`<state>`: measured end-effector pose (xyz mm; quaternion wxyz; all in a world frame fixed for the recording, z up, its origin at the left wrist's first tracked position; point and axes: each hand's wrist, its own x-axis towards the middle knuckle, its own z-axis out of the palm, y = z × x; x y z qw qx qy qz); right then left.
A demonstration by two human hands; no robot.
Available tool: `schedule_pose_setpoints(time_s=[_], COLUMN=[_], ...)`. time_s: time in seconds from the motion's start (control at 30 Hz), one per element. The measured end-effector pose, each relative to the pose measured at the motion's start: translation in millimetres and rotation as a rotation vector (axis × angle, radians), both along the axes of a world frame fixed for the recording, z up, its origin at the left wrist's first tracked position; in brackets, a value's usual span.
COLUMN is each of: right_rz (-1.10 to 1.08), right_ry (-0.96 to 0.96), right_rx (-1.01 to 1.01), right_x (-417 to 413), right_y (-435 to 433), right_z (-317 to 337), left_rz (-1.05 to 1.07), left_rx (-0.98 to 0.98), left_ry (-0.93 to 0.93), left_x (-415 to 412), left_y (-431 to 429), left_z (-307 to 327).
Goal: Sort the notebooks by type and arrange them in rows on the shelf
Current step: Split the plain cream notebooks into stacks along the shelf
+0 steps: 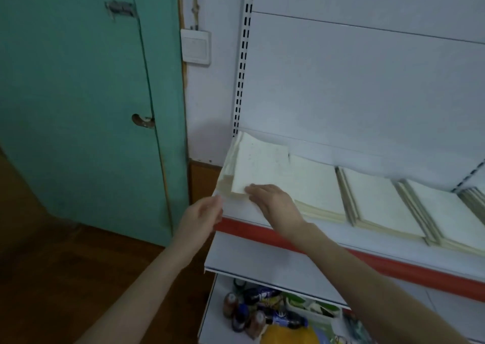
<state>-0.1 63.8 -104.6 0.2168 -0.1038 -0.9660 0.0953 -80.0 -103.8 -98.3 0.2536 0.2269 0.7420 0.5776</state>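
Note:
Cream notebooks lie flat in a row on the white shelf [244, 208] with a red front strip. The leftmost stack [259, 165] sits at the shelf's left end, with more stacks [380, 199] to its right. My right hand [275, 202] lies palm down on the front corner of the leftmost stack, fingers straight. My left hand [202, 217] is at the shelf's left front corner, fingertips touching the stack's left edge; I cannot make out whether it grips anything.
A green door [78, 102] stands to the left, with a wall switch [195, 45] beside the shelf upright. Below is a lower shelf holding bottles [244, 309] and a yellow packet [288, 334]. Brown floor lies at lower left.

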Motion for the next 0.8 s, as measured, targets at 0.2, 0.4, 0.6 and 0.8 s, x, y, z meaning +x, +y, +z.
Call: schedule_pose_setpoints(time_s=[0.2,0.4,0.6,0.8], right_rz=[0.411,0.130,-0.127,-0.064], right_ry=[0.026,0.131,-0.402,-0.237], right_rx=[-0.050,-0.208,-0.005,-0.042], right_x=[28.1,-1.5,-48.2,-51.2], right_y=[-56.3,-6.4,42.1,45.8], right_z=[-9.2,27.1,1.6,-12.4], left_rz=[-0.060,0.210,0.279,0.278], left_rx=[0.300,0.210,0.367,0.390], left_ry=[-0.741,-0.666,-0.649,-0.641], left_x=[-17.3,-17.6,-29.2,-34.0], left_y=[9.9,-22.6,-63.3,-67.1], left_z=[17.5,16.8,23.1,19.3])
